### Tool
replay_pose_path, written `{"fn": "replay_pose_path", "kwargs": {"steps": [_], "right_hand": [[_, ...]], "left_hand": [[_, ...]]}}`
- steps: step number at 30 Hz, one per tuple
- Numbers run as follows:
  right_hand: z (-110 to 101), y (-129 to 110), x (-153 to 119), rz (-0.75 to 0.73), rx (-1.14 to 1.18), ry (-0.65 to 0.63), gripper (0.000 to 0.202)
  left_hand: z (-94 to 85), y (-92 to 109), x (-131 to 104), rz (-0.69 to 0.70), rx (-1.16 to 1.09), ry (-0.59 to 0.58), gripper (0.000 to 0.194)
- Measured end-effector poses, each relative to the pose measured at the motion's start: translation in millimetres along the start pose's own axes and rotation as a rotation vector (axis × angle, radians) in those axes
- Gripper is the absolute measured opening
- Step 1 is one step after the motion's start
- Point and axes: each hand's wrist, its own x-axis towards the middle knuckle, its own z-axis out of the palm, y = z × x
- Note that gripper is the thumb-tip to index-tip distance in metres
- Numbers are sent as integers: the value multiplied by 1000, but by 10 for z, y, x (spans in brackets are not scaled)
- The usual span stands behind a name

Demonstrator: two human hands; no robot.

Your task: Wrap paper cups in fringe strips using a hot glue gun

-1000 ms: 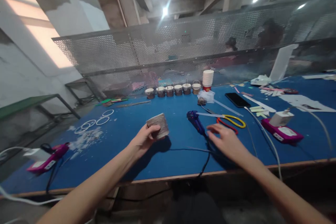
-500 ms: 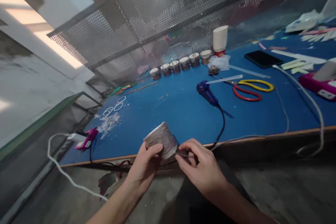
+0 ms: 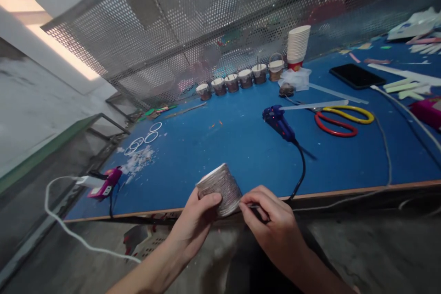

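Note:
A paper cup wrapped in grey-brown cord (image 3: pixel 223 189) is tilted over the table's front edge, its white rim turned to the upper left. My left hand (image 3: pixel 197 217) grips it, thumb across the wrapped side. Close by its lower right edge, my right hand (image 3: pixel 270 213) has thumb and forefinger pinched on a thin cord, mostly hidden by the fingers. Beyond my hands lies a blue glue gun (image 3: pixel 280 124) with a clear glue stick in it. Scissors (image 3: pixel 336 124) with red and yellow handles rest to its right.
Several wrapped cups (image 3: pixel 231 82) line the back beside a stack of white paper cups (image 3: pixel 298 46). A phone (image 3: pixel 356 76) and paper strips lie right. White rings (image 3: pixel 151 137), scraps and a magenta power strip (image 3: pixel 106 183) are left. A black cable (image 3: pixel 303 170) crosses the front edge.
The cup and both hands appear slightly farther right as the view shifts. My right fingers have come closer together at the cup's edge. The cup stays in my left hand.

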Motion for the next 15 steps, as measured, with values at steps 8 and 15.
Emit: {"fn": "replay_pose_path", "kwargs": {"steps": [8,15], "right_hand": [[18,3,86,-4,-22,16,14],[28,-24,158,29,-63,-22,14]], "left_hand": [[-16,77,56,-6,-26,-10,46],[-113,121,147,-71,-96,-59,54]]}}
